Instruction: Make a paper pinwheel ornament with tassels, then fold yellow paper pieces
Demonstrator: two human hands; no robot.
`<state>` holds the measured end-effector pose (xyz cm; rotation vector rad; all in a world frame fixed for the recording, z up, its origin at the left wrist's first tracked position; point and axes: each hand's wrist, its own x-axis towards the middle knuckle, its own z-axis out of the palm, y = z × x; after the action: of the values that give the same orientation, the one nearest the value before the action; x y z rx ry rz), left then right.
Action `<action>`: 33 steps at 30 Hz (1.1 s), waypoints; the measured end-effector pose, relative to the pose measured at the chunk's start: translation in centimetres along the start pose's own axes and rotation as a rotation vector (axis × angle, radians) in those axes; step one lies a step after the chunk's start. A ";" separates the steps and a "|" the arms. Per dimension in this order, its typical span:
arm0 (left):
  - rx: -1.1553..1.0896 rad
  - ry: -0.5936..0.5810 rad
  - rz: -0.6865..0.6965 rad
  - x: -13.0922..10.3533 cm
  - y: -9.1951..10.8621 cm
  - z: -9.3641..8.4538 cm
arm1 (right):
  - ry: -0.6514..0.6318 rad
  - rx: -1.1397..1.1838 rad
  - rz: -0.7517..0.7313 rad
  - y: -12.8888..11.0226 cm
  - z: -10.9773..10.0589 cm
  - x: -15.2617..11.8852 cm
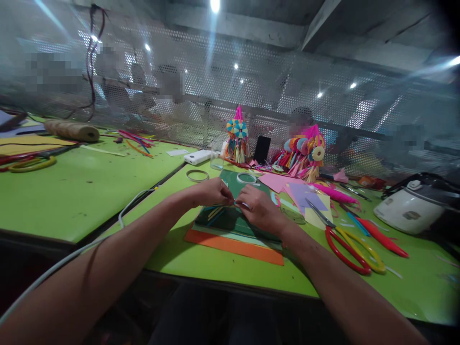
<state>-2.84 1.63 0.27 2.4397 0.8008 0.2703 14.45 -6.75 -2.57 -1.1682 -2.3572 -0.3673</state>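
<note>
My left hand (pixel 214 192) and my right hand (pixel 256 206) meet over a dark green sheet (pixel 233 223), fingertips pinched close together. Between them is a small light-blue piece, too small to name. Narrow yellow and blue strips (pixel 215 214) lie on the green sheet below my left hand. Under that sheet, the edge of an orange sheet (pixel 237 249) shows. A white ring (pixel 246 178) rests behind my right hand, and another ring (pixel 197 176) is on the table to the left.
Scissors with red and yellow handles (pixel 354 249) lie right, near a red object (pixel 383 237) and a white appliance (pixel 409 208). Colourful tasselled ornaments (pixel 239 134) and a dark phone (pixel 262 149) stand behind. A white cable (pixel 124 213) crosses the left table (pixel 89 191).
</note>
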 end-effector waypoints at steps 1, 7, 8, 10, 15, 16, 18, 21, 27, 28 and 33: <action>0.028 0.004 0.028 -0.1 0.1 0.1 | -0.006 -0.001 0.010 0.1 0.0 0.0; 0.272 0.091 0.178 -0.1 0.0 1.3 | -0.035 0.080 0.090 0.8 -0.2 -0.2; 0.298 0.098 0.194 -0.1 -0.1 1.4 | -0.037 0.088 0.096 0.9 -0.2 -0.2; 0.335 0.089 0.214 -0.1 -0.2 1.5 | -0.044 0.099 0.105 0.9 -0.3 -0.2; 0.465 0.140 0.224 -0.3 0.4 1.9 | -0.024 0.170 0.139 0.9 -0.6 -0.1; 0.486 0.154 0.238 -0.4 0.6 2.0 | -0.020 0.191 0.149 1.0 -0.6 -0.1; 0.490 0.155 0.269 -0.4 0.7 2.0 | -0.021 0.223 0.157 1.0 -0.8 0.0; 0.401 0.103 0.249 -0.4 0.6 1.8 | -0.037 0.209 0.139 1.0 -0.9 0.0; 0.168 -0.041 0.076 0.0 -0.2 1.0 | -0.124 0.017 0.013 0.3 -1.0 0.1; 0.123 -0.059 0.060 0.0 -0.2 1.0 | -0.133 -0.026 0.003 0.0 -1.2 0.2; -0.152 -0.095 -0.030 -0.4 0.4 0.9 | -0.151 -0.225 -0.042 -1.5 -1.8 0.5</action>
<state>-2.64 0.76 -0.23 2.2785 0.7463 0.1950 13.56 -8.08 -0.79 -1.2892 -2.5253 -0.5907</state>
